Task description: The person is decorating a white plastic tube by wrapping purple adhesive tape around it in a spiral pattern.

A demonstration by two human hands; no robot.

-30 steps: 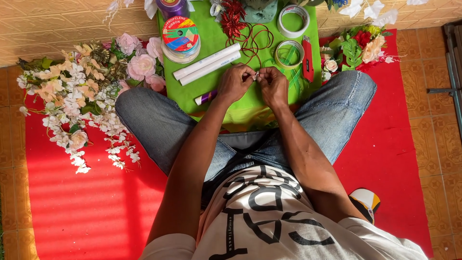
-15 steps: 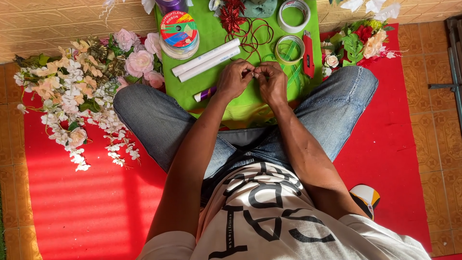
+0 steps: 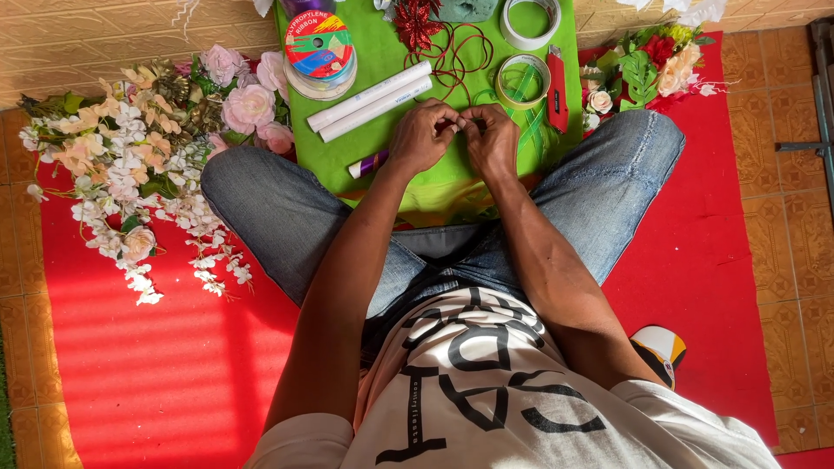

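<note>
While the left hand and right hand meet fingertip to fingertip, both pinch a thin red wire strand just above the bright green cloth mat; best keep those pinches close together and tension even.

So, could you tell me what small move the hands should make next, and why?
Probably draw the two hands slowly apart to tighten what they pinch. The left hand and right hand meet fingertip to fingertip over the green mat, closed on something thin and red, likely an end of the red cord looped beyond them. Whether a knot is formed cannot be seen.
</note>
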